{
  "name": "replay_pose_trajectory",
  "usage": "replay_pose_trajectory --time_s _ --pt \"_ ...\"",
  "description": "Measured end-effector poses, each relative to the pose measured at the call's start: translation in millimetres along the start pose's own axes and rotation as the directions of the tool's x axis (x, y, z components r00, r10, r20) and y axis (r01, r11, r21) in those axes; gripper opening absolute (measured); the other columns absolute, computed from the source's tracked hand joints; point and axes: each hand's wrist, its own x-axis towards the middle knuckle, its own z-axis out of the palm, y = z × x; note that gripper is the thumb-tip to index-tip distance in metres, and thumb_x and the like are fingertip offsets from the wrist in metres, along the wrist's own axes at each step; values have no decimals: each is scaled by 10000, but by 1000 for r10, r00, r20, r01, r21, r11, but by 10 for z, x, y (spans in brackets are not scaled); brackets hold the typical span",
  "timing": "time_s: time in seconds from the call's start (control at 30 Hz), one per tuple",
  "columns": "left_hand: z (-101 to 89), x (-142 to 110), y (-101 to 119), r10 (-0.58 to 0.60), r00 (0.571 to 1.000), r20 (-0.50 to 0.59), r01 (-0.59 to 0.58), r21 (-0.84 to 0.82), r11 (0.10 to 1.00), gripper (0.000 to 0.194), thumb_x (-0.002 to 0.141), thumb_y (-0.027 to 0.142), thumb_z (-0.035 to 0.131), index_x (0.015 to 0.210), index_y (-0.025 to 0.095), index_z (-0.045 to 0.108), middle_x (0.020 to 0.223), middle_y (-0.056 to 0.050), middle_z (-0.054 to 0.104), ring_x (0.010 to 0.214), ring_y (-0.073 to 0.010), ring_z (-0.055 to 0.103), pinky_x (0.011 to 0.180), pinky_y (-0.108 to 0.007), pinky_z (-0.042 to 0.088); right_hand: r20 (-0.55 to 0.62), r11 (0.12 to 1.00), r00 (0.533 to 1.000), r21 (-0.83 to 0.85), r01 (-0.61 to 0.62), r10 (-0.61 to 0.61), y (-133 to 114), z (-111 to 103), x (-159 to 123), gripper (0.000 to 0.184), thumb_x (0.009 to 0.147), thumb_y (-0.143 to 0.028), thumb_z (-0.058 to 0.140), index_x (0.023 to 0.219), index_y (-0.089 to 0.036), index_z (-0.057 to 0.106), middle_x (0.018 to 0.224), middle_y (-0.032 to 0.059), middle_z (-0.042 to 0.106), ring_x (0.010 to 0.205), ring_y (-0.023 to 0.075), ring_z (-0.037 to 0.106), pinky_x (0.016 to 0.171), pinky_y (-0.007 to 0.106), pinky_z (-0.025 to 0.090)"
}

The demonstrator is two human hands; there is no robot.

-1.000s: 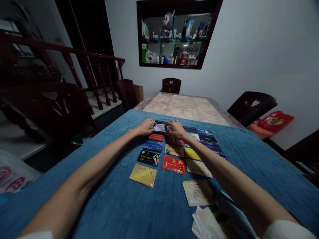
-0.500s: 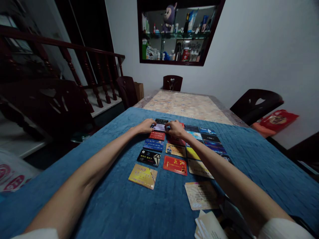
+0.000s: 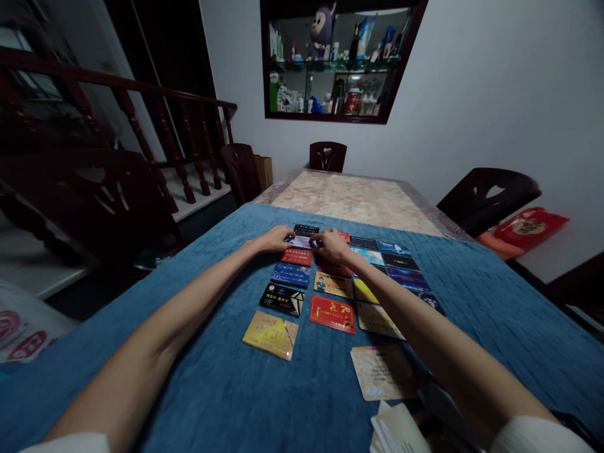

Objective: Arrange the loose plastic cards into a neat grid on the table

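Both my arms reach far out over a blue cloth (image 3: 212, 390) covered with rows of plastic cards. My left hand (image 3: 274, 240) and my right hand (image 3: 331, 245) pinch the two ends of a pale card (image 3: 301, 242) lying in the left column, just below a black card (image 3: 306, 229). Below it lie a red card (image 3: 297, 257), a blue card (image 3: 290, 275), a black VIP card (image 3: 282, 299) and a yellow card (image 3: 270, 335). An orange-red card (image 3: 333, 314) sits in the middle column.
A loose pale card (image 3: 380, 372) and a stack of cards (image 3: 399, 431) lie near my right elbow. Bare patterned tabletop (image 3: 352, 201) extends beyond the cloth, with dark chairs (image 3: 486, 195) around it. A stair railing (image 3: 155, 135) is at left, a wall cabinet (image 3: 337, 63) ahead.
The hands stay on the pale card; only the view has shifted slightly.
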Motion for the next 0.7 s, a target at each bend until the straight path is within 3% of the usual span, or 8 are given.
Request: replay_pose_trajectory --time_s 0.7 --pt "9 25 23 -23 1000 16 23 -9 1000 343 754 174 544 1053 139 710 1051 -60 725 1004 -224 647 913 -278 497 -15 1000 1000 -13 7 -8 -59 -65 -72 319 884 -315 587 1165 -275 731 1109 113 729 1093 322 549 853 379 442"
